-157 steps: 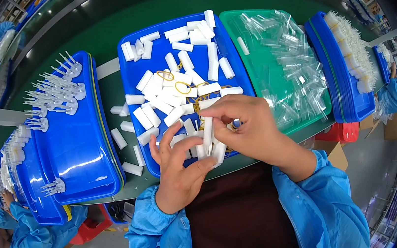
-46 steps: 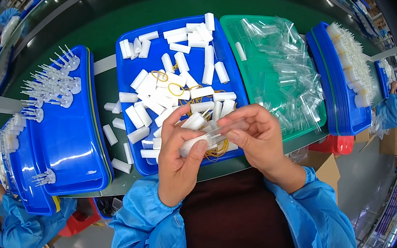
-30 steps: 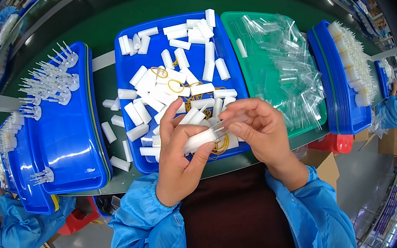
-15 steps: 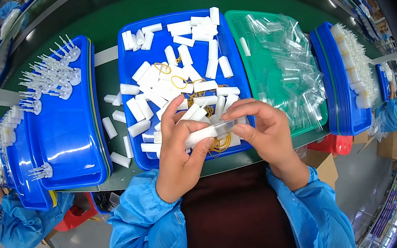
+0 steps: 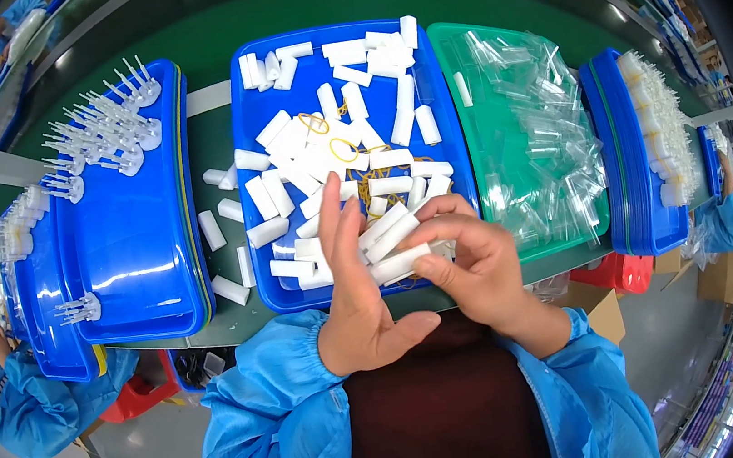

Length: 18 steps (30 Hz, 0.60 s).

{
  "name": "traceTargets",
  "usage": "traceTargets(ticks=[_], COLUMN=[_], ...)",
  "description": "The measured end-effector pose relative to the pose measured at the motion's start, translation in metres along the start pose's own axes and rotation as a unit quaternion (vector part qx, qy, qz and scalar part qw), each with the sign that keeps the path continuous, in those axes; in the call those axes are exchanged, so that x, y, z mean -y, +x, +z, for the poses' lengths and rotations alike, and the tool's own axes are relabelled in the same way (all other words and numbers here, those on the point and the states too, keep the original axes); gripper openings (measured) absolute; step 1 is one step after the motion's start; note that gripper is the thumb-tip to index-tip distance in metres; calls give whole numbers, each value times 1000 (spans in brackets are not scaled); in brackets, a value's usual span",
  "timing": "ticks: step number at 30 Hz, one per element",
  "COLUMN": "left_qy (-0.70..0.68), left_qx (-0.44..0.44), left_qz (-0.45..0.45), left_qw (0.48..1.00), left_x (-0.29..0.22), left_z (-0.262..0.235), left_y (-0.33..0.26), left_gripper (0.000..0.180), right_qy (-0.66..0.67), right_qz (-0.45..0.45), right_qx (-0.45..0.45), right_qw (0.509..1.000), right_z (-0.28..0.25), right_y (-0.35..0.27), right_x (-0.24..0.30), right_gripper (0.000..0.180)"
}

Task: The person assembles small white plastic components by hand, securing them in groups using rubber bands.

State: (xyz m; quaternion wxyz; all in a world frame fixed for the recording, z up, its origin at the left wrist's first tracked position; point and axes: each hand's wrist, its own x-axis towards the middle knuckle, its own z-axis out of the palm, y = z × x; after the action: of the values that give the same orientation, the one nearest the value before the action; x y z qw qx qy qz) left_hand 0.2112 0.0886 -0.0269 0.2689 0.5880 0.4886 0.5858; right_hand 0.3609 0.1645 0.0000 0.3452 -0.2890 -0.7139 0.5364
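My right hand [image 5: 481, 265] pinches a short white block [image 5: 401, 264] between thumb and fingers. The block points left toward my other palm; whether a clear sleeve covers its right end is hidden by my fingers. My left hand [image 5: 361, 298] is open beside it, fingers stretched up and thumb apart. Both hands are over the front edge of a blue tray [image 5: 444, 155] full of loose white blocks [image 5: 288, 152]. Among these lie yellow rubber bands [image 5: 345, 149]. Other white blocks [image 5: 388, 231] show just behind the held one.
A green tray [image 5: 493, 213] of clear plastic sleeves [image 5: 546, 124] stands to the right, with stacked blue trays [image 5: 618, 152] beyond. At left, another blue tray [image 5: 128, 258] carries white pronged pieces [image 5: 98, 129]. Several white blocks [image 5: 229, 291] lie on the green tabletop. Co-workers in blue sit at both sides.
My left hand has let go of the white block, its fingers straightening. My right hand now holds the block alone, slightly lower and to the left. The view has shifted a little.
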Motion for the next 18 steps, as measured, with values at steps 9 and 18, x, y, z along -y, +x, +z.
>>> traceTargets(ticks=[9,18], left_qy=[-133,-132], left_qx=[-22,83], left_qz=[38,-106], left_qw=[990,982], left_x=[-1,-14], left_z=[-7,-5], left_y=[0,2], left_gripper=[61,28], right_qy=[-51,-150], right_qz=[-129,-182], right_qx=[41,42], right_qw=[990,971], right_z=[-4,-13], right_y=[-2,-16], right_x=[6,7], right_gripper=[22,19])
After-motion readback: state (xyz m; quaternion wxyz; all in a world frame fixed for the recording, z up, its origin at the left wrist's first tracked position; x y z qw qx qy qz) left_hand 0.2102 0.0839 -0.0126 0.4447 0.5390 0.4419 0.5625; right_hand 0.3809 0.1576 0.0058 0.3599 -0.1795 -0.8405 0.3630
